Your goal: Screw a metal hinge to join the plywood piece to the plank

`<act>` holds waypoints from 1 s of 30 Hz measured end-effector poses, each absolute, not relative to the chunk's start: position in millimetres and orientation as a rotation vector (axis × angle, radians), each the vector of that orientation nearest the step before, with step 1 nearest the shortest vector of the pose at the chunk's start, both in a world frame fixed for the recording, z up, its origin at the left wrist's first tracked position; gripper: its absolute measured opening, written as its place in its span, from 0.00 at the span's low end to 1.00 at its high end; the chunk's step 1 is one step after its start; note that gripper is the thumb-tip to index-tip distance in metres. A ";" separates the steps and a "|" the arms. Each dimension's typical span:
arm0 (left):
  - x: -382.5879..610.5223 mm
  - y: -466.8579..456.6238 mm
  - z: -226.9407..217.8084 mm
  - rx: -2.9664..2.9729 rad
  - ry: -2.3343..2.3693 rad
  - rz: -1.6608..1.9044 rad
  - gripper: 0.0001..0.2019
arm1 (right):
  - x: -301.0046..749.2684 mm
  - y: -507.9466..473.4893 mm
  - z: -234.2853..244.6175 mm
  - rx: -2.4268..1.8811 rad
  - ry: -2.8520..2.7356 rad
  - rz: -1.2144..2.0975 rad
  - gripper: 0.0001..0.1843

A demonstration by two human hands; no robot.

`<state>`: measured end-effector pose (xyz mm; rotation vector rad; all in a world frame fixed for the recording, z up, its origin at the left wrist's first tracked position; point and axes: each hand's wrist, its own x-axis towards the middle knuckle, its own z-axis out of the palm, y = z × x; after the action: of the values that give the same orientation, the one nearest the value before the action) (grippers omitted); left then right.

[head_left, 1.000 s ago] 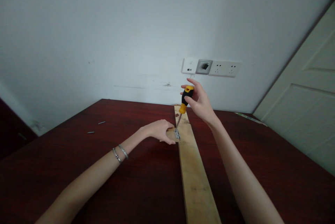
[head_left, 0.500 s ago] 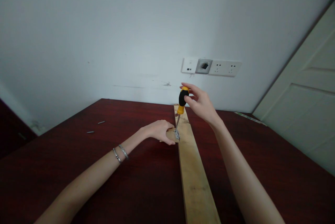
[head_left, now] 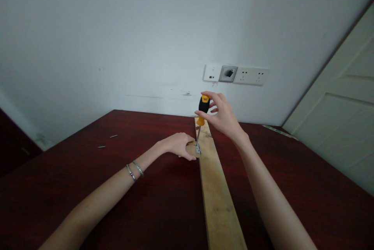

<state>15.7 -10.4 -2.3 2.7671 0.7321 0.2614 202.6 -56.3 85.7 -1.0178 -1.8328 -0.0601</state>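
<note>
My right hand (head_left: 219,112) is closed around the handle of a yellow and black screwdriver (head_left: 203,104). The shaft slants down, its tip at a small metal hinge (head_left: 198,148). That hinge lies across the joint between a small wooden piece (head_left: 191,149) and a long wooden board (head_left: 217,187). My left hand (head_left: 179,145) grips the small wooden piece from the left, thumb on the near side and fingers on the far side. Two metal bracelets (head_left: 134,170) circle the left wrist. The fine detail at the screwdriver's tip is too small to make out.
Two thin metal pieces (head_left: 101,147) lie on the dark red table (head_left: 140,211) at the left. A white wall with a row of sockets (head_left: 236,74) rises behind the table. A flat strip (head_left: 280,132) lies by the far right edge, near a pale door (head_left: 347,106).
The right fingers have shifted round the screwdriver handle, and the thumb now reaches across its lower part. The handle has tilted slightly. My left hand holds almost still.
</note>
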 end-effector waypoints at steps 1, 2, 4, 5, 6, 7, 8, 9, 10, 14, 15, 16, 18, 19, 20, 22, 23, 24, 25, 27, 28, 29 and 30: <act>15.8 -10.3 -2.4 2.770 0.738 0.261 0.21 | 202.4 -55.5 85.2 -1.028 -1.834 -0.059 0.28; 16.1 -10.2 -2.8 2.776 0.743 0.260 0.21 | 202.4 -54.5 84.7 -1.031 -1.832 -0.051 0.28; 16.8 -9.9 -4.3 2.796 0.747 0.257 0.22 | 202.5 -52.3 83.8 -1.017 -1.827 -0.032 0.28; 17.1 -9.7 -5.4 2.806 0.747 0.250 0.22 | 202.7 -51.4 83.4 -1.007 -1.825 -0.023 0.28; 17.3 -9.4 -6.6 2.814 0.749 0.241 0.22 | 202.9 -50.8 83.2 -0.999 -1.823 -0.018 0.28; 17.4 -9.0 -7.7 2.819 0.751 0.229 0.22 | 203.0 -50.6 83.2 -0.992 -1.821 -0.019 0.28; 17.4 -8.5 -8.7 2.820 0.754 0.217 0.22 | 203.2 -50.6 83.3 -0.986 -1.820 -0.024 0.28; 17.3 -7.9 -9.4 2.818 0.760 0.207 0.22 | 203.4 -50.9 83.6 -0.982 -1.821 -0.034 0.28; 17.1 -7.4 -9.9 2.816 0.767 0.197 0.22 | 203.6 -51.3 84.0 -0.978 -1.820 -0.046 0.28; 16.2 -6.9 -8.6 2.831 0.786 0.184 0.23 | 204.9 -52.8 85.5 -0.964 -1.807 -0.078 0.28; 16.0 -7.3 -7.6 2.837 0.793 0.181 0.23 | 205.3 -53.0 85.6 -0.959 -1.800 -0.081 0.28; 15.8 -7.8 -6.4 2.843 0.803 0.178 0.23 | 205.7 -53.1 85.6 -0.954 -1.795 -0.083 0.28; 15.6 -9.1 -4.1 2.851 0.819 0.178 0.24 | 206.8 -53.5 85.3 -0.941 -1.787 -0.085 0.28; 15.5 -9.6 -3.2 2.855 0.823 0.179 0.24 | 207.6 -53.8 85.0 -0.933 -1.785 -0.084 0.28; 15.4 -9.9 -2.6 2.858 0.822 0.179 0.24 | 208.5 -54.3 84.7 -0.925 -1.783 -0.081 0.28; 15.2 -9.8 -2.3 2.863 0.806 0.178 0.25 | 210.8 -55.4 84.4 -0.913 -1.773 -0.075 0.28; 15.1 -9.5 -2.6 2.866 0.799 0.175 0.25 | 212.1 -56.1 84.5 -0.908 -1.764 -0.072 0.28; 14.9 -9.1 -3.0 2.869 0.795 0.173 0.25 | 213.4 -56.9 84.7 -0.905 -1.753 -0.068 0.28; 14.8 -8.8 -3.4 2.874 0.791 0.173 0.26 | 214.6 -57.7 85.1 -0.902 -1.740 -0.065 0.28; 14.8 -8.5 -3.8 2.884 0.789 0.173 0.27 | 216.2 -59.1 85.8 -0.900 -1.715 -0.063 0.28; 14.8 -8.5 -3.8 2.889 0.790 0.173 0.28 | 216.7 -59.6 86.0 -0.901 -1.703 -0.061 0.29; 14.9 -8.7 -3.5 2.895 0.790 0.173 0.29 | 217.0 -59.7 85.9 -0.905 -1.690 -0.055 0.30; 14.9 -8.9 -3.2 2.899 0.792 0.172 0.29 | 217.1 -59.5 85.6 -0.911 -1.675 -0.044 0.31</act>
<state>14.9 -8.9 -3.2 2.8993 0.7920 0.1724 217.1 -59.5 85.6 -0.9107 -1.6745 -0.0444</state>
